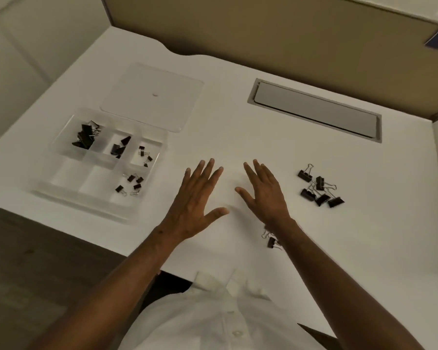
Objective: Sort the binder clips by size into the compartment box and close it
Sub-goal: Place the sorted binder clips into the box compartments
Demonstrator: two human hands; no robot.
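Ten fingers lie spread and straight over the white counter (238, 137), holding nothing: our left hand (196, 198) and right hand (263, 193) hover side by side, palms down, near the front edge. Outward from the right hand, a cluster of loose binder clips (320, 189) waits on the counter, apart from the fingers, and a couple more stray clips (272, 239) peek out from under our right wrist; how many are hidden there we cannot tell.

To the left sits the clear compartment box (99, 198), open, with its lid (153, 97) lying flat just behind it. Four of its sections already hold clips: the largest clips (85, 136) in the far-left section, mid-sized ones (120, 146) in the far-middle, tiny ones (145, 154) in the far-right, and small ones (130, 185) in the near-right. The two remaining near sections look empty.

We judge the sorting well under way but unfinished: the loose clips on the right must yet go into their sections, and the lid must yet go on. A grey hatch (316, 111) is set into the counter beyond our hands.
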